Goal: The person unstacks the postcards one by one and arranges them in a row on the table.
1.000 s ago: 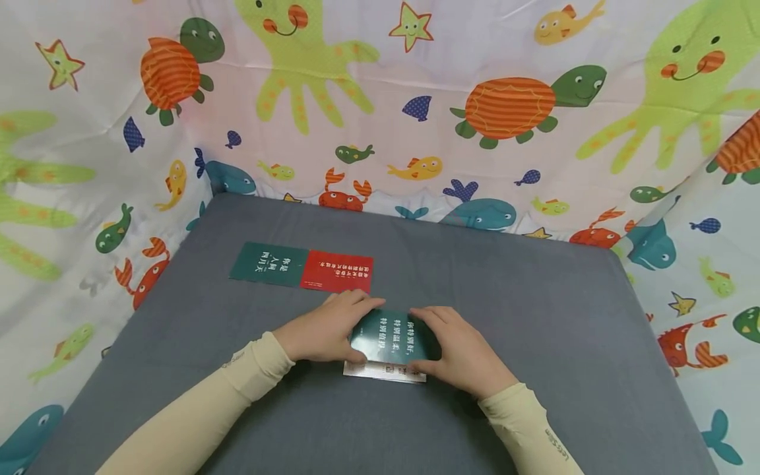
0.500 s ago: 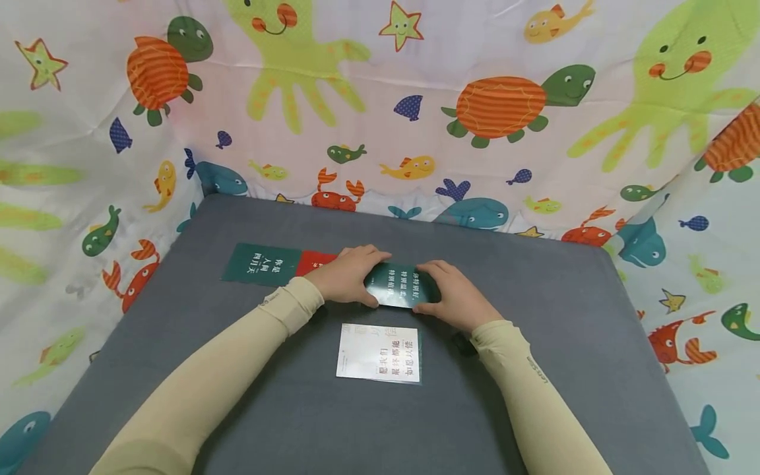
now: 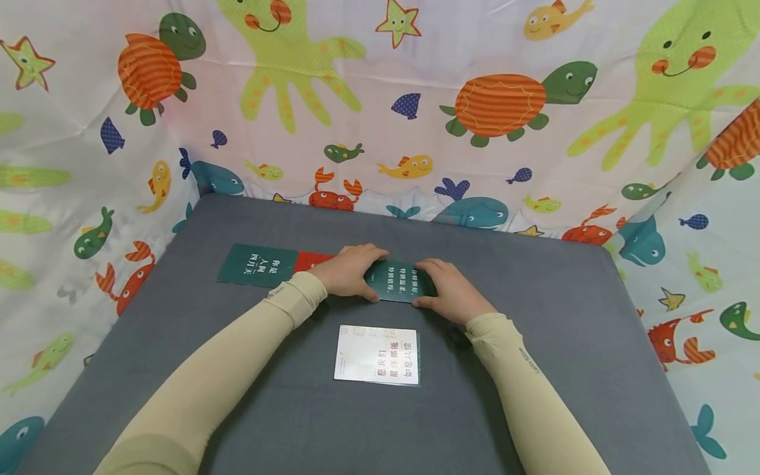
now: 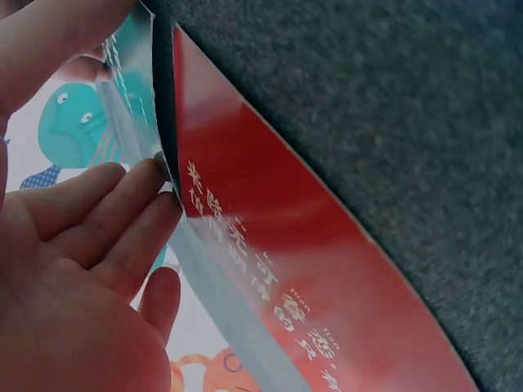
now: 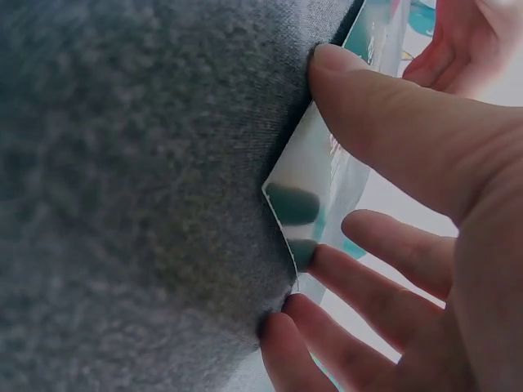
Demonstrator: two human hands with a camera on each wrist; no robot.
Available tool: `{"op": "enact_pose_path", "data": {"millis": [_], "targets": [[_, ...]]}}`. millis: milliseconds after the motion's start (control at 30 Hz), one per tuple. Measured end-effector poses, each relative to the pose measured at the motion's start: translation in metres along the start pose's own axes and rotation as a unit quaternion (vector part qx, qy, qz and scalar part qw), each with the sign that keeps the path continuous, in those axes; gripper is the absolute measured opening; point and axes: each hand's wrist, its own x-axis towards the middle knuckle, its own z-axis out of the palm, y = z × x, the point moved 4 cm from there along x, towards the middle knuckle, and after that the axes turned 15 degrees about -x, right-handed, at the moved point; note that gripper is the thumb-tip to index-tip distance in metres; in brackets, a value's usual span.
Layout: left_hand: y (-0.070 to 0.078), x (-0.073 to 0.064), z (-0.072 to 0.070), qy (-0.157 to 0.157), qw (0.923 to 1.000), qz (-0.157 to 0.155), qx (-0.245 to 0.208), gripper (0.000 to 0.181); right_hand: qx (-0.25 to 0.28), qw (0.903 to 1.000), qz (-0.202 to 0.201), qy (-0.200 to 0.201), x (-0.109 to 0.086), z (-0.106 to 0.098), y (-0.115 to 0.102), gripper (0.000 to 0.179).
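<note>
Gripping opposite ends of the green lettered card (image 3: 394, 280), about twelve o'clock from the white card (image 3: 356, 353), the left hand (image 3: 344, 271) and right hand (image 3: 457, 293) should probably align it with the red card (image 4: 286, 237) at nine.

Room rightward
We could pass over gray tabletop (image 3: 594, 343) beyond the right sleeve (image 3: 528, 389); left hand (image 3: 349, 270) and right hand (image 3: 454, 290) hem in the green card (image 3: 399, 280).

Head view high, facing forward and down, wrist views close-up, tilted — all sharing the green card (image 3: 399, 280)
</note>
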Motion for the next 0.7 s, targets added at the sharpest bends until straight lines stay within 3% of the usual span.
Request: {"op": "enact_pose_path", "data": {"millis": [333,700], "targets": [[0.0024,-0.0038,-0.0039,0.004,0.9999,-0.009,-0.007,0.098,-0.013,0.9999,-0.003,-0.004,0.0029,-0.0005,-0.0009,0.083],[0.0027,-0.0078,-0.003,0.018,0.9997,-0.005,-0.012,0.099,0.007,0.9999,-0.003,-0.009,0.0007,0.001,0.0022,0.089]]}}
